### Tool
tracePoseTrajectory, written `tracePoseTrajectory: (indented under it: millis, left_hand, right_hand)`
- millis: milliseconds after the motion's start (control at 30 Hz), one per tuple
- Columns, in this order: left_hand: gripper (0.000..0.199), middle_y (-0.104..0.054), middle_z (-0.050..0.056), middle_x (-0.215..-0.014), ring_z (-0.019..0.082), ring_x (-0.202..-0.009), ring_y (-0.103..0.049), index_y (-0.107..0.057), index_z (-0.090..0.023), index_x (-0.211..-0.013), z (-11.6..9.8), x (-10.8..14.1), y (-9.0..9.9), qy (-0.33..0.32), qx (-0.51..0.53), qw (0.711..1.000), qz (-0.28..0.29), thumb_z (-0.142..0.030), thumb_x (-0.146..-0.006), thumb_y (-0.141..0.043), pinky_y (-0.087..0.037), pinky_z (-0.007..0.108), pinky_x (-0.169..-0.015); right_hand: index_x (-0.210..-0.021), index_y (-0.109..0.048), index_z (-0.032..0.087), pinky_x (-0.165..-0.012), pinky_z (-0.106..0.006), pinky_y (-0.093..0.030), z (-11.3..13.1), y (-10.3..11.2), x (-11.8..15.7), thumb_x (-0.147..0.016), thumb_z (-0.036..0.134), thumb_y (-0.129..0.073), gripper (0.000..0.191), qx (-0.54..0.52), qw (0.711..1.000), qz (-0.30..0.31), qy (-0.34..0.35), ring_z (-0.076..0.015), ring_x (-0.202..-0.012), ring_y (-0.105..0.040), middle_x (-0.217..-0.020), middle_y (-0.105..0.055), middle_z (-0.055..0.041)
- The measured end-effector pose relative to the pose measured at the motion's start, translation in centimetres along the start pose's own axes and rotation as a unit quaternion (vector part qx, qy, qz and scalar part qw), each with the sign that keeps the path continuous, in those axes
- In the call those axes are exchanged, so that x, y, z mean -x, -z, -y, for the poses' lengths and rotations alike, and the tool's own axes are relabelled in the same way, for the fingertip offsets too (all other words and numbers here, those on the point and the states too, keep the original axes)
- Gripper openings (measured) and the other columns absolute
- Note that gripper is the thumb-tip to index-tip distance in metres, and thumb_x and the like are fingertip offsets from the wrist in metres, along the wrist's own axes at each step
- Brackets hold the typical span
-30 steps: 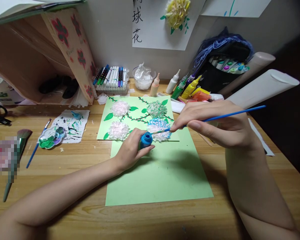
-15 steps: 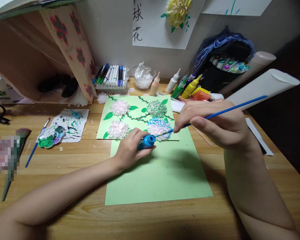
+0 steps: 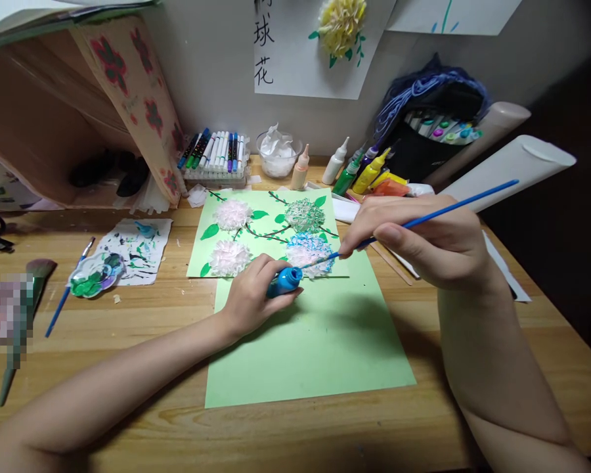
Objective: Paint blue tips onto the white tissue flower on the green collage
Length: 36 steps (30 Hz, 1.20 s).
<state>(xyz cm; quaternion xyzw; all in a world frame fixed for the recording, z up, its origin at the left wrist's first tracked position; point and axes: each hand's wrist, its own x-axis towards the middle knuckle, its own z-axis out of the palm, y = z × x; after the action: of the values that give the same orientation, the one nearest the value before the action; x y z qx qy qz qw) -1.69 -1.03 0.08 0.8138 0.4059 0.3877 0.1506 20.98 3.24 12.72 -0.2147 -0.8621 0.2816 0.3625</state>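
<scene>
My left hand [image 3: 253,293] is wrapped round a small blue paint bottle [image 3: 284,281], tilted with its open mouth toward the right. In my right hand [image 3: 414,236] is a thin blue paintbrush [image 3: 453,205], its tip at the bottle's mouth. Behind them a light green card [image 3: 270,249] carries ruffled paper flowers, painted leaves and dark stems. The flower nearest the brush [image 3: 309,253] is pale pink with blue on its upper and right edges. Behind it sits a flower dabbed green [image 3: 305,215]; two pale pink flowers [image 3: 231,215] are on the left. A larger green sheet [image 3: 310,355] lies under the card.
On the left lie a paint-smeared palette [image 3: 96,276], another blue brush [image 3: 59,315], a stained tissue [image 3: 150,249] and a large makeup-type brush [image 3: 39,276]. Markers [image 3: 217,151], a glass bowl [image 3: 278,157] and several paint bottles [image 3: 349,172] stand along the wall. A white tube [image 3: 512,171] is at right.
The view has shifted slightly, so everything sits a little further left in the picture. Both hands keep their holds, with the brush tip still at the bottle's mouth.
</scene>
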Motion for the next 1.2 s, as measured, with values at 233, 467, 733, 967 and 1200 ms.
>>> tracePoseTrajectory:
  millis: [233,467,733,967,1200]
  left_hand:
    - [0.022,-0.061,0.006,-0.098,0.02,-0.088,-0.059,-0.049,-0.02,-0.11,0.5,0.3,0.0,0.009,0.004,1.0,0.024,-0.028,-0.091,-0.058,-0.047,0.03,-0.074]
    - [0.027,-0.061,0.007,-0.104,0.021,-0.095,-0.06,-0.047,-0.022,-0.116,0.3,0.0,0.0,0.04,0.021,0.999,0.026,-0.02,-0.091,-0.055,-0.049,0.034,-0.081]
    - [0.025,-0.062,0.006,-0.104,0.021,-0.095,-0.06,-0.05,-0.022,-0.114,0.5,-0.3,0.0,0.059,0.018,0.998,0.011,-0.021,-0.09,-0.058,-0.05,0.036,-0.08]
    - [0.023,-0.062,0.006,-0.101,0.02,-0.092,-0.06,-0.051,-0.022,-0.111,0.5,-0.4,0.0,0.069,0.014,0.997,0.013,-0.021,-0.09,-0.058,-0.05,0.034,-0.077]
    - [0.025,-0.061,0.005,-0.101,0.019,-0.091,-0.059,-0.051,-0.021,-0.112,0.5,-0.4,0.0,0.06,0.018,0.998,0.017,-0.021,-0.089,-0.059,-0.049,0.031,-0.077]
  right_hand:
    - [-0.097,-0.073,0.023,-0.066,-0.027,-0.053,-3.4,0.4,4.1,-0.093,0.036,-0.053,0.025,-0.078,0.97,-0.194,-0.125,-0.015,-0.079,-0.066,-0.092,-0.073,-0.0043]
    - [-0.092,-0.073,0.02,-0.062,-0.027,-0.053,-9.0,-1.8,12.1,-0.081,0.043,-0.066,0.026,-0.249,0.858,-0.285,-0.347,-0.0137,-0.068,-0.063,-0.085,-0.074,-0.0063]
    - [-0.085,-0.07,0.019,-0.062,-0.028,-0.052,-8.7,-3.2,12.3,-0.076,0.038,-0.067,0.021,-0.265,0.845,-0.299,-0.355,-0.0145,-0.067,-0.063,-0.079,-0.073,-0.0057]
    - [-0.086,-0.068,0.019,-0.068,-0.028,-0.052,-9.2,-3.2,13.2,-0.082,0.036,-0.064,0.018,-0.246,0.86,-0.274,-0.353,-0.0139,-0.071,-0.063,-0.081,-0.072,-0.0047]
    - [-0.091,-0.069,0.018,-0.073,-0.029,-0.054,-8.4,-3.1,13.0,-0.086,0.036,-0.062,0.02,-0.184,0.885,-0.235,-0.357,-0.0147,-0.076,-0.065,-0.089,-0.072,-0.0057]
